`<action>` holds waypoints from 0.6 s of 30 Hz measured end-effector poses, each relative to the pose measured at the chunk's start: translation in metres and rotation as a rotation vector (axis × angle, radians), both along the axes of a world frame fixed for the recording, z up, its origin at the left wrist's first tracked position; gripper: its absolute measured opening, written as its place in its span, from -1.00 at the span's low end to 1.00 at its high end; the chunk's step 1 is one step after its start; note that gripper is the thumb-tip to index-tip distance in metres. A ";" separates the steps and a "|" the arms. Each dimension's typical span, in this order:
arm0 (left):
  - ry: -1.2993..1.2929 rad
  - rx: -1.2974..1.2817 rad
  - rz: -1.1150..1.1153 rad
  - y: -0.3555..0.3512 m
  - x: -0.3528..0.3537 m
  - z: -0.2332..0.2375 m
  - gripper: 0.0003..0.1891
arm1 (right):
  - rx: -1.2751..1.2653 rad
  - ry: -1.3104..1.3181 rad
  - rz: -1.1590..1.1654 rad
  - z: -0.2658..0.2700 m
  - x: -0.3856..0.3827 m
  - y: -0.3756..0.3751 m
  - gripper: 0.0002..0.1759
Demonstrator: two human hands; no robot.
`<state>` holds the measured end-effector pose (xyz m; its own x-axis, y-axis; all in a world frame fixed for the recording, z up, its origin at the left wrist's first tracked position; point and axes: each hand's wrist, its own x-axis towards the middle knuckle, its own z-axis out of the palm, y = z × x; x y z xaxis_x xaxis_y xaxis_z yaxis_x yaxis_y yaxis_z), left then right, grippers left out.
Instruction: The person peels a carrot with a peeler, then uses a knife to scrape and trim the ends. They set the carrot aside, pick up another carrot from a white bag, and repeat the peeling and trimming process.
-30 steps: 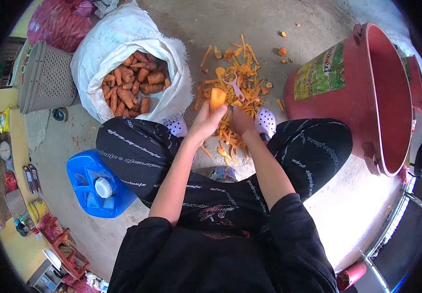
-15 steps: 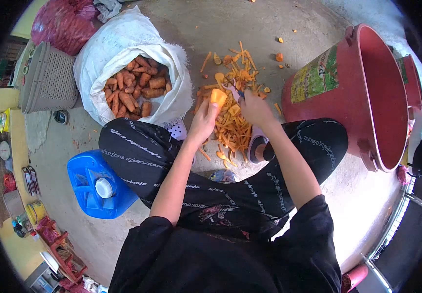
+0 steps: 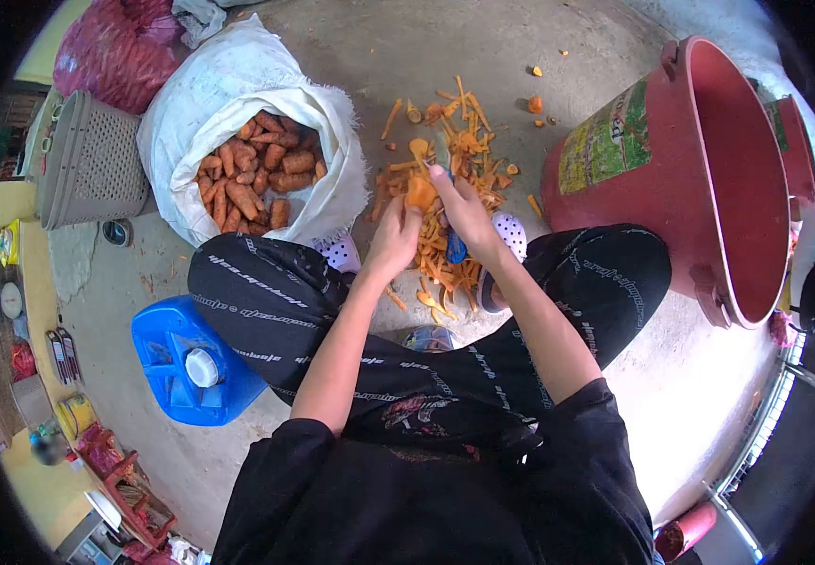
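A peeled orange carrot is gripped in my left hand, its thick end pointing away from me. My right hand is closed around a peeler, whose blue handle sticks out below the palm. The right thumb lies against the carrot, so both hands meet there. Fingers and carrot mostly hide the peeler's head. Beneath the hands, a heap of orange peelings covers the floor between my feet.
A white sack of unpeeled carrots lies open at the left, by a grey basket. A blue jerrycan sits near my left knee. At the right stands a large red tub. Carrot bits dot the floor.
My right hand has turned and come closer to my left, its thumb now against the carrot. The peeler's blue handle now points down towards me. My left hand has shifted slightly.
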<state>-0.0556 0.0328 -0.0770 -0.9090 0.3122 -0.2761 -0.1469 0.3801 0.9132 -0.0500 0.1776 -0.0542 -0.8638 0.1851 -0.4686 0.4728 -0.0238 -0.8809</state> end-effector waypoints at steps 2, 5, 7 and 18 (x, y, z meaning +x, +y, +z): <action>0.072 0.023 -0.010 0.002 0.001 -0.005 -0.69 | 0.190 -0.003 0.098 0.008 0.002 0.000 -0.13; 0.063 -0.016 -0.122 0.000 0.002 -0.013 -0.70 | 0.402 0.001 0.079 -0.012 0.005 -0.002 -0.19; 0.150 -0.055 -0.164 -0.002 0.003 -0.026 -0.67 | 0.244 0.000 0.089 -0.029 0.001 0.003 -0.25; -0.106 -0.106 -0.185 -0.003 -0.001 0.010 -0.63 | 0.214 -0.051 0.175 -0.007 0.001 0.009 -0.44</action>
<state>-0.0568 0.0303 -0.0669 -0.8033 0.4346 -0.4073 -0.1592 0.5023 0.8499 -0.0491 0.1863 -0.0608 -0.8676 0.1352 -0.4785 0.4972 0.2463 -0.8319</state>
